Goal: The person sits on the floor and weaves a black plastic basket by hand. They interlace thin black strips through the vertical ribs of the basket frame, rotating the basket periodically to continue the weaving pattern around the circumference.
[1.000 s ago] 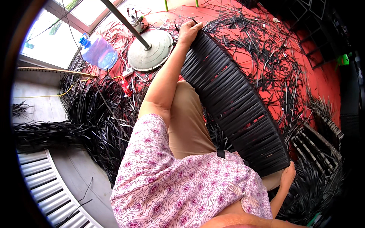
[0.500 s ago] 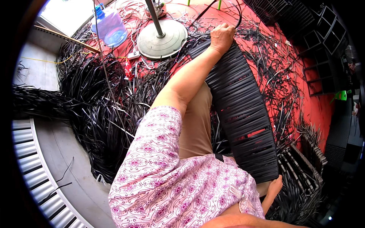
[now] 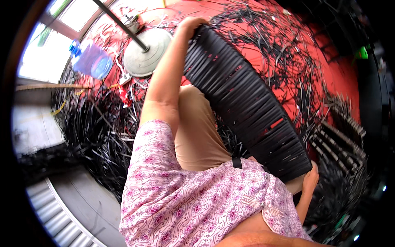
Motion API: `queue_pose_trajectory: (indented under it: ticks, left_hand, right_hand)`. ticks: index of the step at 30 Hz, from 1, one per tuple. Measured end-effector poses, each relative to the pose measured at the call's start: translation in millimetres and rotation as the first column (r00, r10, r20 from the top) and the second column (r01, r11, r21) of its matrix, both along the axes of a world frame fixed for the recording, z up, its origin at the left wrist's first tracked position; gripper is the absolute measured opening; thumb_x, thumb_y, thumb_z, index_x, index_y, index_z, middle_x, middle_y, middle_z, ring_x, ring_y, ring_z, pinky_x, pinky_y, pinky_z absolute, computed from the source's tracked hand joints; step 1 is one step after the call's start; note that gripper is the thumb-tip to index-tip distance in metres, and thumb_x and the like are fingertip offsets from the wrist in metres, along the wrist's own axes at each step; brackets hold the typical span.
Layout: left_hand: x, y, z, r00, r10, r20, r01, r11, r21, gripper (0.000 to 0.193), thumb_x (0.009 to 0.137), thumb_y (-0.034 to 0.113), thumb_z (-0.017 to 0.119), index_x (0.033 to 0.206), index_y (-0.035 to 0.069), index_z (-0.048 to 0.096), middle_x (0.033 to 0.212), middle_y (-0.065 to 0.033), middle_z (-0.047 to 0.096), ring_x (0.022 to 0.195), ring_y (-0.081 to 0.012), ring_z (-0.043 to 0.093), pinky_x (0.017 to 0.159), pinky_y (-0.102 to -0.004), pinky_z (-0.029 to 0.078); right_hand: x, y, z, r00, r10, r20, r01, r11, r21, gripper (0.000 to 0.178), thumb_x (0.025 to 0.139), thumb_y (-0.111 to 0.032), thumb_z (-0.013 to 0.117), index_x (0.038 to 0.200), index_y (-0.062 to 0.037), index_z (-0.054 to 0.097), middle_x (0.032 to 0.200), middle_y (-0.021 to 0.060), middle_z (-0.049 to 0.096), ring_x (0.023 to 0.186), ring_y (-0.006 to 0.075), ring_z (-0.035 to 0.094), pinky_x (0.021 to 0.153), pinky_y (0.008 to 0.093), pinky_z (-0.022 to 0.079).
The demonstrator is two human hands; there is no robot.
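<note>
A long black panel [image 3: 247, 103], wound crosswise with flat strips over a frame, slants across my lap from far left to near right. Small gaps between its strips let the red floor show through. At its far end my left hand [image 3: 192, 27] is closed on the edge, its fingertips partly hidden. My right hand [image 3: 311, 178] grips the near right corner, with its thumb along the edge. Beneath the panel, my knee in tan trousers [image 3: 199, 131] partly shows.
Heaps of loose black strips [image 3: 98, 148] lie to the left, with more scattered over the red floor [image 3: 343, 88]. A round stand base [image 3: 144, 61] with a pole and a blue water jug [image 3: 92, 61] stand at the far left. Slatted frames [image 3: 337, 142] are at the right.
The panel's far end and my left hand have shifted left in view, and my right hand slightly up and right. The surroundings have turned too. The loose strip loop beyond my left hand no longer shows.
</note>
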State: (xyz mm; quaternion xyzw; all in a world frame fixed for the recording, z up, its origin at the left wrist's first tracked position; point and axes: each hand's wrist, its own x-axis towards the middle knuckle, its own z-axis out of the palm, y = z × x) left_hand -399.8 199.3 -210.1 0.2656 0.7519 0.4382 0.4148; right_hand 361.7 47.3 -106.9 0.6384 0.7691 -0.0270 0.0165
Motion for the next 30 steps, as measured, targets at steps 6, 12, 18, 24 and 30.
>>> queue_pose_trajectory:
  ticks: [6, 12, 18, 24, 30]
  left_hand:
    - [24.7, 8.7, -2.7, 0.916, 0.081, 0.394, -0.15, 0.977, 0.15, 0.016, 0.084, 0.019, 0.071, 0.094, 0.007, 0.076, 0.082, -0.0049, 0.07, 0.076, -0.015, 0.063, 0.067, -0.0327, 0.051]
    - [28.3, -21.6, 5.8, 0.938, 0.259, 0.23, -0.332, 0.862, 0.383, 0.014, 0.089, 0.015, 0.069, 0.09, 0.001, 0.074, 0.083, -0.0049, 0.07, 0.075, -0.0134, 0.061, 0.076, -0.0269, 0.047]
    - [-14.8, -19.9, -18.6, 0.886, 0.278, 0.371, -0.412, 0.84, 0.353, 0.011, 0.093, 0.009, 0.065, 0.099, 0.001, 0.069, 0.088, -0.0062, 0.07, 0.079, -0.0179, 0.065, 0.077, -0.0297, 0.053]
    - [-19.2, -19.4, -8.8, 0.818, 0.294, 0.494, -0.466, 0.843, 0.269, 0.028, 0.102, 0.016, 0.054, 0.118, -0.006, 0.059, 0.115, -0.0212, 0.068, 0.106, -0.0299, 0.065, 0.102, -0.0427, 0.049]
    - [-8.9, 11.2, 18.0, 0.875, 0.215, 0.434, -0.184, 0.976, -0.114, 0.035, 0.102, 0.012, 0.04, 0.131, 0.001, 0.056, 0.094, -0.0121, 0.07, 0.08, -0.0247, 0.068, 0.076, -0.0397, 0.059]
  right_hand:
    - [43.2, -10.4, -30.8, 0.991, -0.121, 0.057, 0.118, 0.992, 0.051, 0.039, 0.09, 0.001, 0.048, 0.128, 0.0064, 0.055, 0.109, 0.0337, 0.063, 0.099, 0.049, 0.061, 0.086, 0.0529, 0.048]
    - [14.6, 1.8, -9.7, 0.976, -0.217, -0.015, 0.215, 0.974, -0.073, 0.038, 0.088, 0.006, 0.046, 0.126, 0.0035, 0.054, 0.109, 0.0309, 0.063, 0.101, 0.047, 0.061, 0.085, 0.0507, 0.047]
    - [20.6, 3.3, -14.7, 0.955, -0.296, -0.032, 0.287, 0.944, -0.161, 0.043, 0.089, 0.008, 0.043, 0.13, 0.0013, 0.052, 0.115, 0.0282, 0.063, 0.105, 0.0444, 0.061, 0.088, 0.0491, 0.047]
    - [31.7, -1.8, -21.4, 0.943, -0.328, -0.059, 0.312, 0.931, -0.187, 0.047, 0.088, 0.009, 0.043, 0.134, 0.0007, 0.05, 0.121, 0.0276, 0.061, 0.11, 0.0431, 0.061, 0.091, 0.0479, 0.047]
    - [39.6, -1.6, -21.6, 0.96, -0.28, 0.021, 0.279, 0.94, -0.196, 0.05, 0.088, 0.009, 0.043, 0.136, -0.002, 0.05, 0.124, 0.0259, 0.061, 0.112, 0.042, 0.061, 0.092, 0.0466, 0.048]
